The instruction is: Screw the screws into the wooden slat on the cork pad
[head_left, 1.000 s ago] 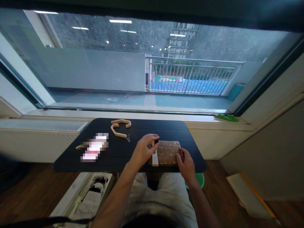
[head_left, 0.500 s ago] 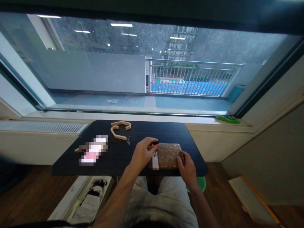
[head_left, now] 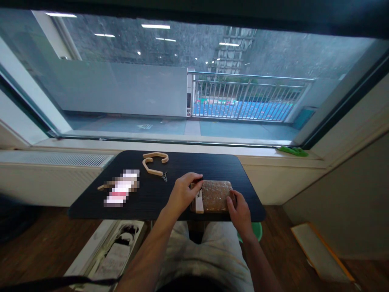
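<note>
A brown, sparkly, rectangular block-like piece [head_left: 216,196] lies flat near the table's front edge, with a pale wooden strip [head_left: 199,202] standing along its left side. At the piece's far left corner, my left hand [head_left: 186,188] is closed, thumb and index finger together around the corner by the strip's far end. My right hand [head_left: 239,207] grips the right edge, with the thumb on the near side and the fingers curled over the edge. Whatever small dark thing lies between the left fingertips is mostly hidden.
Two bent wooden handle-like pieces [head_left: 153,162] and small metal pins [head_left: 164,176] lie farther back on the black table [head_left: 179,162]. At the left is a blurred-out pink and white item [head_left: 121,188]. Below stand an open box [head_left: 106,255] and a green bin [head_left: 257,231].
Both hands keep nearly the same places on the brown piece. The left fingertips have shifted slightly at its corner. The whole view has tilted a little.
</note>
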Demonstrator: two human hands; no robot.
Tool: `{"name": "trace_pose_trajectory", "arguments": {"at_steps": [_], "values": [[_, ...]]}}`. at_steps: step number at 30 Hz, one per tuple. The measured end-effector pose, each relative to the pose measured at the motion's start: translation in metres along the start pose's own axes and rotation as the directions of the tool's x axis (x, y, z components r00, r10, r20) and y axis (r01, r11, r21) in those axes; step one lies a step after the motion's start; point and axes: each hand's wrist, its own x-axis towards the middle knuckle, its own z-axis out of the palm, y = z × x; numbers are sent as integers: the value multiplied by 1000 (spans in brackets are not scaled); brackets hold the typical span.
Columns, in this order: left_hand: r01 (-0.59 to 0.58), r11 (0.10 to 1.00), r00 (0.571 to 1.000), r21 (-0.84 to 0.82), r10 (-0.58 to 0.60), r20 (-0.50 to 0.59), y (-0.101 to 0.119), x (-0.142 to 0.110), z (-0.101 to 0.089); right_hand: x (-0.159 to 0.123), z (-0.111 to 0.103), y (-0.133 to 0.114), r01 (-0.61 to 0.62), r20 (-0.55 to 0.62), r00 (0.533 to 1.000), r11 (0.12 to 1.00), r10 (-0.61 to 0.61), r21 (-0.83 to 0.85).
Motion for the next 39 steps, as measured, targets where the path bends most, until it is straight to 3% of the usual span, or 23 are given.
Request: {"name": "trace_pose_trajectory", "arguments": {"at_steps": [22, 39], "values": [[46, 998, 999, -39, -45, 28, 8, 1, -3, 1, -2, -2, 14, 10, 1000, 1000, -14, 6], [30, 1000, 999, 0, -30, -37, 3, -1, 0, 0, -2, -3, 11, 4, 1000, 1000, -11, 10]]}}
